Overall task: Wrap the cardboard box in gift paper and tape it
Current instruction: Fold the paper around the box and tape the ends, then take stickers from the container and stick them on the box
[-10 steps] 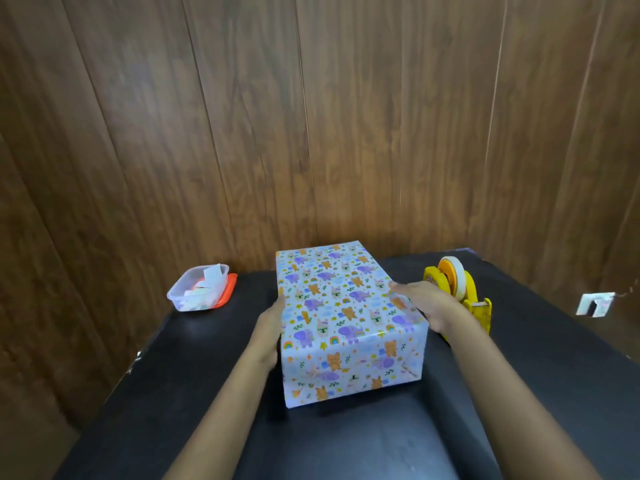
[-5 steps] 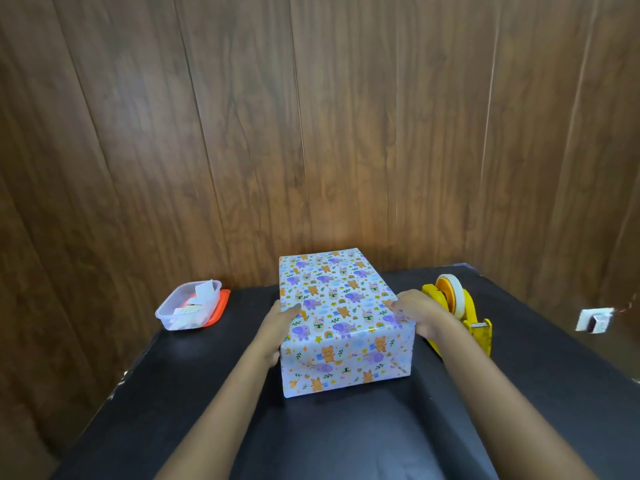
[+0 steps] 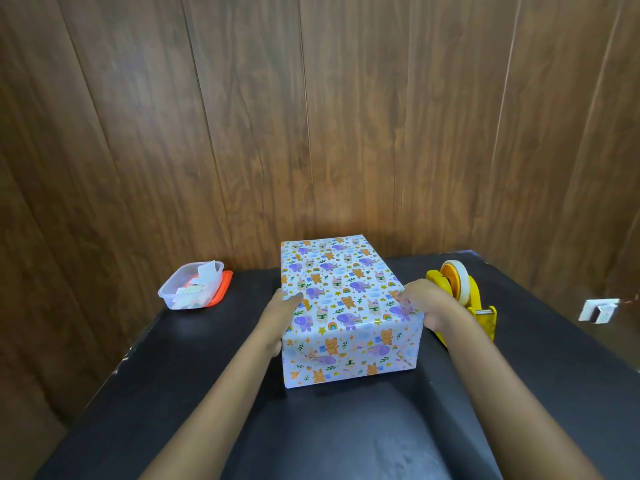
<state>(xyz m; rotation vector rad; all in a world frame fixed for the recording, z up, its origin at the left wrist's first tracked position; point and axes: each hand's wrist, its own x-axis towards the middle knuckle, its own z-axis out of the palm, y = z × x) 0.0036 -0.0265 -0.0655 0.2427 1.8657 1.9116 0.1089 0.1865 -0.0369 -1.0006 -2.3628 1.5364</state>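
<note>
We have the box, fully covered in gift paper, on the worktop with its folded near end facing us. Our left hand clasps the box's left side, thumb hooked over the top edge. Our right hand grips its right side, fingers curled over the top. The wrapping looks nearly done, so we should squeeze evenly on the firm edges and not crease the paper. The tape dispenser stands just right of the box, should a flap lift.
</note>
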